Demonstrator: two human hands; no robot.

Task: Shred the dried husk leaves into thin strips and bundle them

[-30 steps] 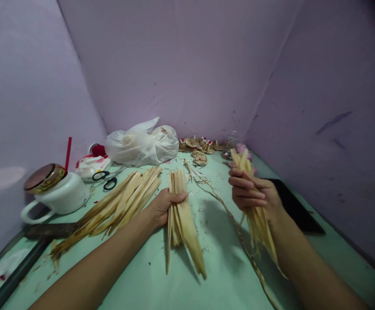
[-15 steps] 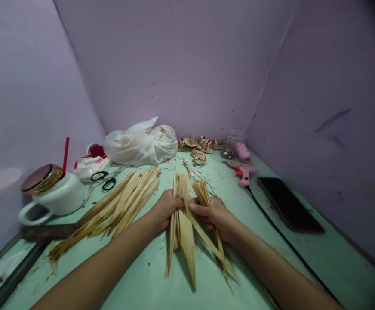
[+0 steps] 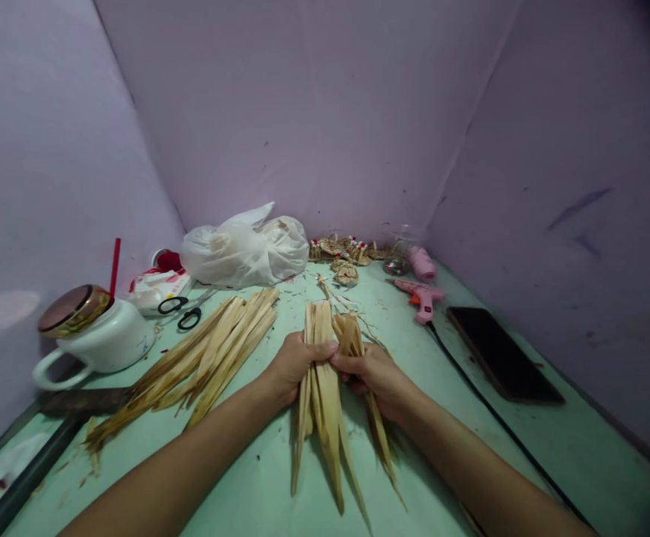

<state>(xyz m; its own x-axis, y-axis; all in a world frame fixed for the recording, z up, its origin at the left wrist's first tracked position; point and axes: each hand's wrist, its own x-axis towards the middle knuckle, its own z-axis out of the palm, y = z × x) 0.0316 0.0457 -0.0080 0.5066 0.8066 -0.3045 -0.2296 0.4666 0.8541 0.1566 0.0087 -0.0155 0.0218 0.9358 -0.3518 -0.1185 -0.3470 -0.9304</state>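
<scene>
My left hand [image 3: 298, 365] is closed round a bundle of dry, straw-coloured leaf strips [image 3: 325, 403], its thumb lying across their upper part. The strips hang down to pointed tips over the table. Close beside it, my right hand [image 3: 370, 371] grips a narrower bundle of the same strips [image 3: 381, 440], whose cut ends stand above the fingers. Both thumbs nearly meet between the bundles. Some fingers of each hand are hidden behind the strips. Left of my forearm lies a larger pile of dry leaf strips [image 3: 213, 343].
On the left stand a white mug [image 3: 112, 343] with a gold-rimmed lid, scissors [image 3: 189, 319] and a hammer-like tool [image 3: 79, 403]. A white plastic bag [image 3: 247, 250] and woven pieces [image 3: 346, 272] sit at the back. Rightward lie a pink glue gun [image 3: 423, 296], its cord and a phone [image 3: 501, 354].
The loose strip that slanted toward the right bundle now hangs with the left bundle. My left thumb has moved right across the strips, toward the right thumb.
</scene>
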